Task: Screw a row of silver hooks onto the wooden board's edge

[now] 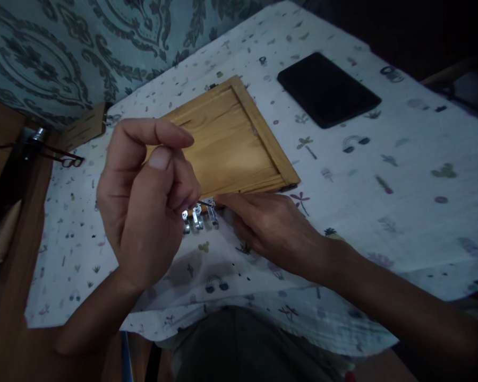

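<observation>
A framed wooden panel lies on the cloth-covered table. Several small shiny metal hooks line its near edge. My left hand is raised in front of the panel's left part, fingers curled and the thumb against them. A thin dark shaft shows beside its lower fingers, close to the hooks; what the hand grips is hidden. My right hand is closed at the panel's near edge, its fingertips beside the rightmost hook. Whether they pinch the hook or the panel cannot be made out.
A black tablet-like slab lies to the right on the patterned white tablecloth. Reddish-framed glasses and a brown cardboard piece are at the far left. Patterned wallpaper rises behind the table.
</observation>
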A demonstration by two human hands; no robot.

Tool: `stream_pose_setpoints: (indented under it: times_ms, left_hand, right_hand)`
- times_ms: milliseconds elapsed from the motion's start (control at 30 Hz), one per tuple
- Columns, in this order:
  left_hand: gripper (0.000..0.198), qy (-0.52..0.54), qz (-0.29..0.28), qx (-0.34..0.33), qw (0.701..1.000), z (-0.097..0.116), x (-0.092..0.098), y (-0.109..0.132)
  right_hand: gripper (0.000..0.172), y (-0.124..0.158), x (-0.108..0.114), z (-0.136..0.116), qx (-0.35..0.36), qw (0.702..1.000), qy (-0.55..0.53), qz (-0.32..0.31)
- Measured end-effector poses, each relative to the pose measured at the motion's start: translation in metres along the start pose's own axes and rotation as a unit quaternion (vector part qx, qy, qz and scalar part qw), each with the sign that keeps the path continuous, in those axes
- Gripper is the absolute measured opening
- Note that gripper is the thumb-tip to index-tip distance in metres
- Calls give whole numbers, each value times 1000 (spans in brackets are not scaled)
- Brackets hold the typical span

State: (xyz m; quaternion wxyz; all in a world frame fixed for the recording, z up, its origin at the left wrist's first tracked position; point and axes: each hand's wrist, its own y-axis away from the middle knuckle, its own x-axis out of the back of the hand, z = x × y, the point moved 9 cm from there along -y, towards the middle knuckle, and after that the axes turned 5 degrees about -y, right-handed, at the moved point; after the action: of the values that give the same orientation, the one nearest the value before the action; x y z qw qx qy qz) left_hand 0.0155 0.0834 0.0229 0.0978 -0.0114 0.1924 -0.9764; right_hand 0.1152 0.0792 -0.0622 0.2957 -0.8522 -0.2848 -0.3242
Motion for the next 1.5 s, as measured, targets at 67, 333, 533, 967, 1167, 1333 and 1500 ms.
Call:
stream_pose_setpoints:
  times_ms: [67,333,533,967,1167,1333,1500]
  left_hand:
    - [21,-1,1,-7,1000,0,2,1]
    - [20,-3,-47,9,999,-3,-2,-1]
    - [24,-7,-97,13,995,-1,-10,0]
    - [18,52,-150,80,984,-13,-18,-10]
    - [10,32,-47,87,995,-14,-9,-2]
    - [16,31,-47,68,996,-14,-14,-3]
    - [21,2,-50,63,997,-14,-19,-7]
  right_hand:
    - [35,0,0,0,0,1000,-4,-2]
    - [33,1,-1,0,0,1000,4,3]
    - [31,1,-2,1,0,1000,23,-3]
    - [31,1,-1,1,5,999,39,9]
    - [32,2,-1,0,8,999,33,5]
    - [30,2,-1,2,-1,999,34,-2]
    - [25,1,0,0,11,1000,3,-4]
